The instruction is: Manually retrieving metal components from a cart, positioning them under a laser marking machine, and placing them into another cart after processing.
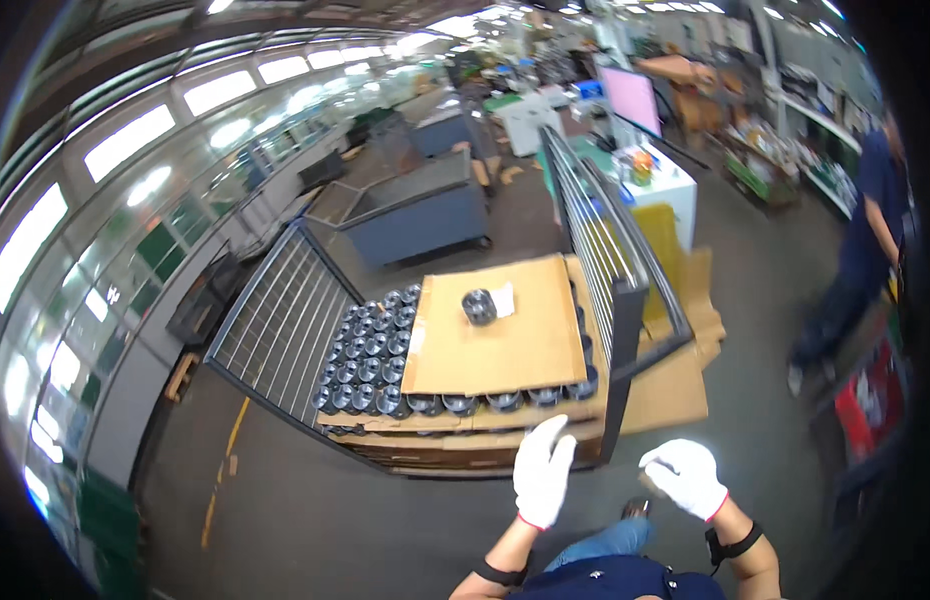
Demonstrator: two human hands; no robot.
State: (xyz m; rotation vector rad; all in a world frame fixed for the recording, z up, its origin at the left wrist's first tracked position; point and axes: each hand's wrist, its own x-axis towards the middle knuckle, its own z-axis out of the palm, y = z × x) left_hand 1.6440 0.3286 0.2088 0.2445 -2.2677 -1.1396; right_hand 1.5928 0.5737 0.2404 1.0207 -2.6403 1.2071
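Left hand (543, 474): white-gloved, open, empty, near cage (617, 370) front | Right hand (688, 477): gloved, fingers curled, cannot tell whether gripping, right of cage | Single black part (478, 308): on cardboard sheet (505, 355), beside white paper (504, 300) | Other black parts (368, 371): rows left of sheet, some partly under it | Co-worker (867, 225): far right

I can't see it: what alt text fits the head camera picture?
A white-gloved left hand and right hand hover before a barred cage, where a cardboard sheet partly covers rows of dark round parts, with one more part on top. Behind stands a large bin; another person is at far right.
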